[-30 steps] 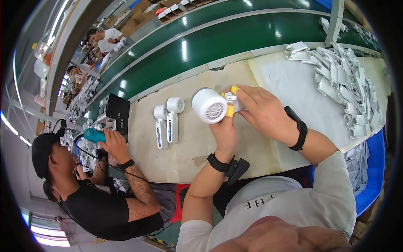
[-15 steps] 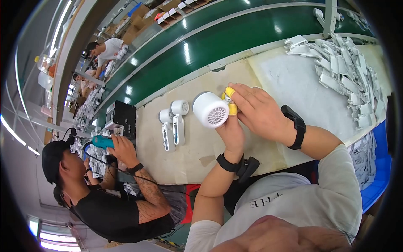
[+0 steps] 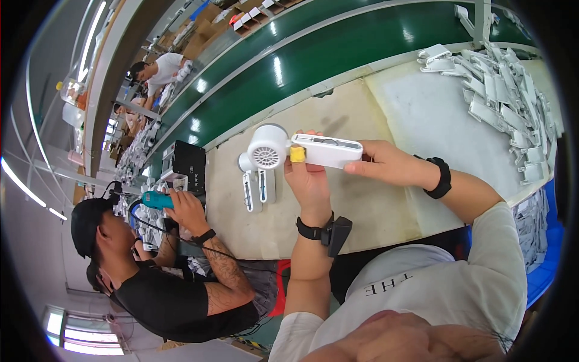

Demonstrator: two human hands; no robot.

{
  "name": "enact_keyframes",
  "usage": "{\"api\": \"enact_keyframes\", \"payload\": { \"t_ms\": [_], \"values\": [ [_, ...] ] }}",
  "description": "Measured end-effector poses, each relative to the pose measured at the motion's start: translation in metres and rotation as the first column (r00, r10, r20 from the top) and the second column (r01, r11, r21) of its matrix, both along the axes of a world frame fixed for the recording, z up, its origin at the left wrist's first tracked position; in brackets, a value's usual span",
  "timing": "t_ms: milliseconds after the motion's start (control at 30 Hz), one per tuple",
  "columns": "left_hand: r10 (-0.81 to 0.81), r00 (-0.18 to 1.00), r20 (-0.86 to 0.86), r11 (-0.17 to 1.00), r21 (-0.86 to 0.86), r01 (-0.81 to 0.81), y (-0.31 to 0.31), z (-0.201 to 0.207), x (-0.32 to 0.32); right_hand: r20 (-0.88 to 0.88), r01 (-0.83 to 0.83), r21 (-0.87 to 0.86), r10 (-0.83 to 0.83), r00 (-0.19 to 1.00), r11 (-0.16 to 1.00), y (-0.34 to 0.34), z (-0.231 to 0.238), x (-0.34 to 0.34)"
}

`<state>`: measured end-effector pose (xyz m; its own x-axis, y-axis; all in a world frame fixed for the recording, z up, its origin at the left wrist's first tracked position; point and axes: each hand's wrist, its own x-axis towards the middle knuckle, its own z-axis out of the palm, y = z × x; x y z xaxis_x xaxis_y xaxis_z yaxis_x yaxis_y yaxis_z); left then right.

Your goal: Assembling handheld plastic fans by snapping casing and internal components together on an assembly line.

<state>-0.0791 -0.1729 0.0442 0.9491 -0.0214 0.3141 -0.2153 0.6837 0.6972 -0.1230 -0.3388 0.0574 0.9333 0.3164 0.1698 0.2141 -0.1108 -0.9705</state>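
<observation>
While left hand (image 3: 309,182) clamps where white plastic drum-shaped grilled head (image 3: 267,148) meets white slotted bar handle (image 3: 329,152), right hand (image 3: 389,166) pinches handle's far end. Two similar white units (image 3: 251,192) on table (image 3: 359,220), left of left hand. Step apparently joint handling; next move likely needs steady support.

The held device (image 3: 322,155) looks smooth plastic with a soft sheen; the belt (image 3: 338,47) is glossy, the worktop (image 3: 368,211) matt, the wearer's shirt (image 3: 446,289) matt cloth.
</observation>
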Motion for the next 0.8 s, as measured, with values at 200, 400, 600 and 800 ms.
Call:
{"api": "enact_keyframes", "payload": {
  "t_ms": [200,400,600,800],
  "values": [
    [0.017,1.000,-0.012,0.999,0.034,-0.016,-0.001,0.007,-0.010,-0.085,0.045,0.006,-0.044,0.995,0.999,0.005,0.008,0.002],
    [-0.215,0.976,0.023,0.974,-0.072,0.216,0.000,0.011,-0.018,0.584,0.195,-0.264,-0.005,0.812,0.945,-0.006,0.009,-0.003],
    [-0.205,0.976,-0.072,0.977,-0.068,0.201,0.002,0.009,-0.007,0.123,0.086,-0.057,-0.078,0.989,0.995,0.005,-0.001,0.005],
    [-0.188,0.978,-0.088,0.979,-0.099,0.180,0.003,0.003,-0.007,0.129,0.134,-0.124,-0.118,0.985,0.983,0.004,0.007,-0.002]
  ]
}}
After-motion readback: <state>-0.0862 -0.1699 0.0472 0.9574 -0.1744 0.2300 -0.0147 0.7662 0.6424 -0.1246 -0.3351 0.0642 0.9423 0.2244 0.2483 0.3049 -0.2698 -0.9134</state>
